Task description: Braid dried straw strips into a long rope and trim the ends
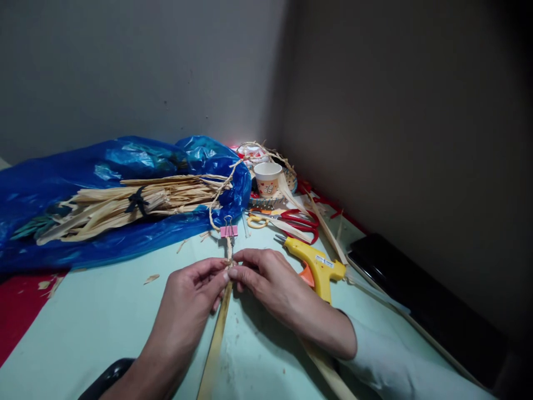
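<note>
My left hand [189,300] and my right hand [266,278] meet at the table's middle, fingertips pinched on a twisted straw cord [229,248]. A pink binder clip [229,230] clamps the cord just beyond my fingers. From the pinch a flat pale straw strip [214,344] runs back toward me under my left hand. A second strip [328,372] passes under my right forearm. The braided cord [220,189] loops on toward the blue bag.
A tied straw bundle [125,205] lies on a blue plastic bag [50,183] at the left. A yellow glue gun [318,266], red scissors [302,222], yellow-handled scissors [257,221] and a paper cup [267,178] sit right of my hands. A black object [416,294] lines the wall.
</note>
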The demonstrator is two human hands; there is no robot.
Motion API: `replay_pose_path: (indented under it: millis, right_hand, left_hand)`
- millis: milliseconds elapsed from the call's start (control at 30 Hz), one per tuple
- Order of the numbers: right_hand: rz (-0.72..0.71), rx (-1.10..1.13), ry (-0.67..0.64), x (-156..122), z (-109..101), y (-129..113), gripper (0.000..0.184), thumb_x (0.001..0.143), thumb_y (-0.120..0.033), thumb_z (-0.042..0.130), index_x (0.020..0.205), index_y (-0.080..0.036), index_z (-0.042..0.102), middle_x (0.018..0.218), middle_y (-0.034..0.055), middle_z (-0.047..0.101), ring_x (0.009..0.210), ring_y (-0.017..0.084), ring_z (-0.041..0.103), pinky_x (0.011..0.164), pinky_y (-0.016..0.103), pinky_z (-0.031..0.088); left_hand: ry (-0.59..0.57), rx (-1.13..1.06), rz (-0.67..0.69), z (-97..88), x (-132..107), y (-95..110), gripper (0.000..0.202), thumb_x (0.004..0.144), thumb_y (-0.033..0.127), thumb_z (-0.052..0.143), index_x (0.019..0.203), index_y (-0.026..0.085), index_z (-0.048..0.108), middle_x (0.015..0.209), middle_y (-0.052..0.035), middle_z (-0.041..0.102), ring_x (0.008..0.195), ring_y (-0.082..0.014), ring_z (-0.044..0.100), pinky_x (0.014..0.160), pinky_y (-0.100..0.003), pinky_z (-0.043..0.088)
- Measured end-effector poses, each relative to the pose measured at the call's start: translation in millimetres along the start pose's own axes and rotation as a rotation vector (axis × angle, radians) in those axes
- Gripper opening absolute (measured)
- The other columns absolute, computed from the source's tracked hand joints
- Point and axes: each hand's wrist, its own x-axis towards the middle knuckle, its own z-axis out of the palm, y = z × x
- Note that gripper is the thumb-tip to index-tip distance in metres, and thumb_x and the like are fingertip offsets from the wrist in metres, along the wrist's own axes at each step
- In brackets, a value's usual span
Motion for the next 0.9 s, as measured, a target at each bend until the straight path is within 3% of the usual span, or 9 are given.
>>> replay_pose_path:
  millis: [133, 333, 467, 633, 733, 900]
  right_hand:
    - [0.041, -0.008, 0.017, 2, 2, -1, 0.022, 0.091, -0.021, 0.047, 0.075, -0.017, 0.062, 0.065, -0.0021, 0.062, 0.065, 0.011, 0.053, 0.061, 0.023, 0.031]
    - [0.111, -0.126, 0.052, 4, 3, -4, 0.017, 0.085, -0.021, 0.052, 0.072, -0.016, 0.063, 0.062, -0.0008, 0.060, 0.060, 0.011, 0.048, 0.055, 0.024, 0.026]
    - [0.120, -0.136, 0.104, 2, 2, -6, 0.016, 0.084, -0.021, 0.051, 0.072, -0.017, 0.062, 0.061, -0.0014, 0.059, 0.059, 0.011, 0.047, 0.053, 0.024, 0.025]
    - [0.090, -0.163, 0.153, 1, 2, -7, 0.014, 0.081, -0.019, 0.053, 0.069, -0.017, 0.060, 0.059, -0.0024, 0.057, 0.057, 0.011, 0.045, 0.053, 0.024, 0.026]
    - [0.087, -0.084, 0.152, 2, 4, -6, 0.014, 0.079, -0.016, 0.053, 0.066, -0.017, 0.058, 0.059, -0.0019, 0.058, 0.056, 0.010, 0.047, 0.054, 0.023, 0.029]
    - [0.116, 0.200, 0.061, 6, 4, 1, 0.013, 0.078, -0.018, 0.054, 0.067, -0.016, 0.060, 0.060, 0.0000, 0.061, 0.059, 0.012, 0.053, 0.057, 0.022, 0.037]
  left_hand:
    - [0.007, 0.024, 0.027, 3.9, -4, 0, 0.022, 0.071, 0.034, 0.069, 0.082, 0.015, 0.063, 0.062, 0.0033, 0.062, 0.050, -0.0081, 0.042, 0.047, -0.021, 0.032]
    - [0.047, 0.054, 0.086, 3.9, -6, -6, 0.030, 0.074, 0.031, 0.068, 0.095, 0.024, 0.049, 0.059, 0.0084, 0.061, 0.051, -0.0107, 0.048, 0.049, -0.021, 0.035]
    - [0.039, 0.224, 0.067, 0.2, -9, -3, 0.015, 0.077, 0.034, 0.062, 0.083, 0.022, 0.058, 0.063, 0.0036, 0.064, 0.057, -0.0139, 0.055, 0.054, -0.024, 0.041]
    - [0.183, 0.486, 0.159, -0.5, -18, 5, 0.018, 0.076, 0.039, 0.061, 0.070, 0.022, 0.065, 0.064, -0.0004, 0.068, 0.058, -0.0172, 0.058, 0.053, -0.026, 0.041]
    - [0.255, 0.626, 0.308, 5.5, -26, 2, 0.016, 0.078, 0.035, 0.060, 0.068, 0.024, 0.066, 0.058, 0.0008, 0.064, 0.051, -0.0164, 0.054, 0.050, -0.026, 0.038]
    - [0.289, 0.896, 0.835, 15.2, -31, -8, 0.014, 0.081, 0.015, 0.056, 0.070, 0.019, 0.065, 0.056, -0.0010, 0.059, 0.052, -0.0156, 0.055, 0.058, -0.026, 0.041]
